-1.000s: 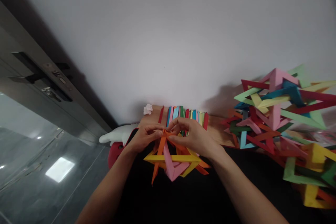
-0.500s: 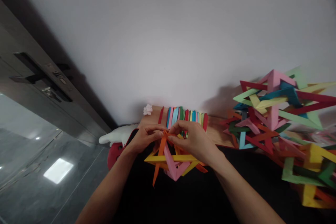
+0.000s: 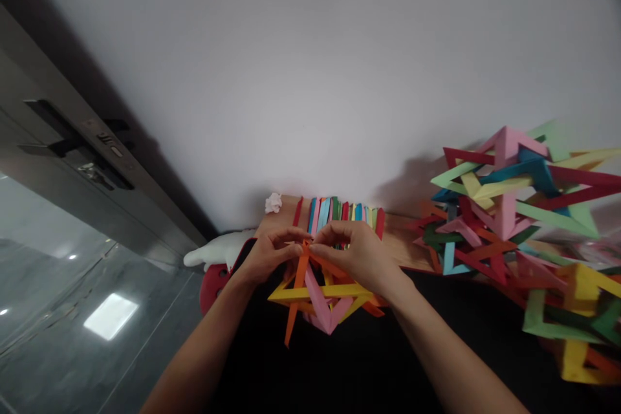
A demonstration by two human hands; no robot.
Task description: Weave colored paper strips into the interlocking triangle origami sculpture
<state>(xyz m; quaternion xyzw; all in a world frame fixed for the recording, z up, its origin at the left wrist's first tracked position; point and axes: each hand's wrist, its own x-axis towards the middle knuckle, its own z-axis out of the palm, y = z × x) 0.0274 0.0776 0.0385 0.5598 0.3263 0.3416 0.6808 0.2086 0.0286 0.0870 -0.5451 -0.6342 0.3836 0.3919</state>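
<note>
Both hands meet at the top of a folded-paper shape [image 3: 330, 294] made of orange, yellow and pink strips. My left hand [image 3: 274, 253] is closed, its thumb and fingertips pinching the left side of an orange strip [image 3: 300, 275]. From the right, my right hand [image 3: 352, 251] pinches the same orange peak, fingertips nearly touching those of the left. The yellow and pink angles hang below the fingers, and one orange end points downward at the left. Behind the hands, a row of coloured folded strips [image 3: 323, 210] lies on a wooden surface [image 3: 286, 210].
Interlocked paper stars [image 3: 507, 181] stand at the right, with more [image 3: 577, 304] nearer me. A crumpled white paper [image 3: 273, 202] lies on the wood's left end. A white object [image 3: 216, 249] and a red one [image 3: 212, 288] are beside it. A door [image 3: 87, 149] stands left.
The paper shape has shifted very slightly to the right and its hanging orange end has swung a little. Both hands keep their pinch in nearly the same place.
</note>
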